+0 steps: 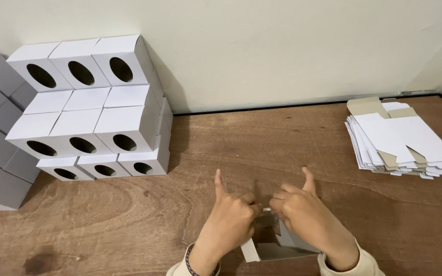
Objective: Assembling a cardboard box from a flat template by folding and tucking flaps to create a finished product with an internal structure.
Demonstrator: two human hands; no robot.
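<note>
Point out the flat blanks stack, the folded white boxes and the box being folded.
Flat blanks stack (402, 137), head view, top sheet.
Folded white boxes (121, 125), head view, middle row's front.
Box being folded (274, 249), head view, grey inner panel.

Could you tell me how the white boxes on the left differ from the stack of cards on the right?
The white boxes are folded into cubes; the cards lie flat. The boxes are piled in three tiers against the wall; the cards form one low, fanned stack. The boxes show oval holes; the cards show none. Both are white cardboard.

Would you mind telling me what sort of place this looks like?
Probably a small packing or box-assembly bench: folded white boxes with oval holes stacked against the wall, a pile of flat blanks on the wooden table, and both hands folding one.
</note>
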